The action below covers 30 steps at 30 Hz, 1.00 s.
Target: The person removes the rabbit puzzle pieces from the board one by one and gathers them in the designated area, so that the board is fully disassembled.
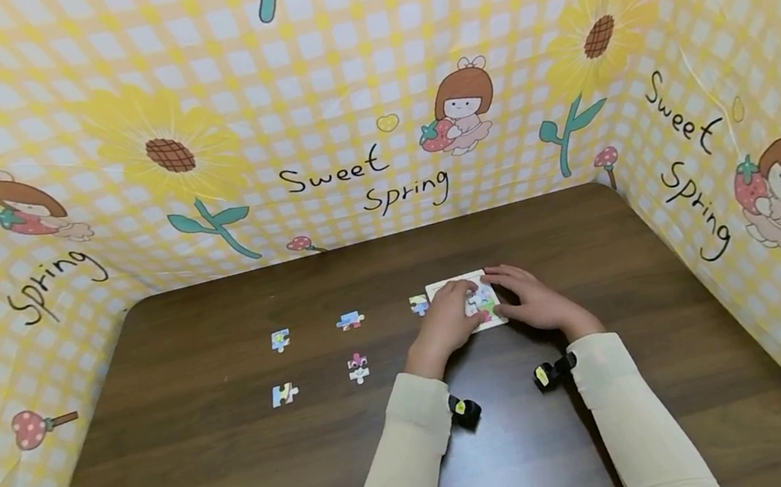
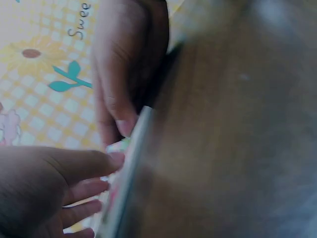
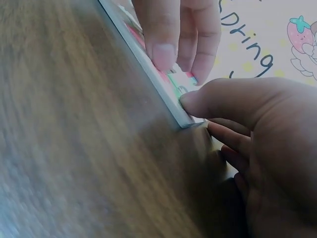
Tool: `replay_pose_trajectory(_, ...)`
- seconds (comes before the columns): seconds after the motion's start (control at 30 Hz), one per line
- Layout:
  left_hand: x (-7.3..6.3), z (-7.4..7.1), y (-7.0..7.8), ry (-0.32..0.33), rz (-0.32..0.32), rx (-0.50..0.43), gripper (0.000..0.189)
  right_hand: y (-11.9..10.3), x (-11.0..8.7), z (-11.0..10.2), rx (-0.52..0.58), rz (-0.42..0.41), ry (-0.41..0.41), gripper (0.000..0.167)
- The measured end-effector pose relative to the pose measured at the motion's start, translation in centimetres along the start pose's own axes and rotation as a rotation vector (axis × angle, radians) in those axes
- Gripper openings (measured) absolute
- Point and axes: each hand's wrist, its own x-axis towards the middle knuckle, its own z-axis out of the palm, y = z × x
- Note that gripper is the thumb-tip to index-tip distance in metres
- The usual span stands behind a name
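A small white-framed puzzle board (image 1: 467,276) with colourful pieces in it lies flat on the table. Over its left part is my left hand (image 1: 447,321), whose thumb and fingertips press down on the picture surface. My right hand (image 1: 539,305) grips the board at its right side, with the thumb (image 3: 195,101) on the face near the near corner and the fingers around the far part of that side. Part of the picture is hidden under my fingers. A loose jigsaw piece (image 1: 418,304) lies just beside the board's left edge.
Farther left on the dark wooden table (image 1: 187,451) lie several loose pieces, among them an upper-left piece (image 1: 280,341), a lower-left piece (image 1: 284,394) and a pink-and-white piece (image 1: 358,369). A yellow checked cloth (image 1: 341,116) encloses the table at the back and sides.
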Motion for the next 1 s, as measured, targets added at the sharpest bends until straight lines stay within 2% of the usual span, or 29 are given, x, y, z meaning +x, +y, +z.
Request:
replay_pose_trajectory(0.17,-0.1,-0.9,0.5,0.049,0.026,0.060,0.031,0.0,0.0,-0.1,0.006,0.009,-0.003,0.056)
replay_pose_trajectory(0.27,0.0,-1.1,0.7,0.071,0.021,0.048,0.029,-0.1,0.0,-0.1,0.001,0.001,0.005,0.056)
replay_pose_trajectory(0.5,0.3,-0.3,0.4,0.088,-0.013,0.017,0.027,-0.2,0.0,-0.1,-0.006,-0.002,0.004,0.055)
replay_pose_trajectory(1.0,0.4,0.3,0.0,0.156,0.001,-0.003,0.022,-0.2,-0.1,0.1,0.001,0.012,0.007,0.055)
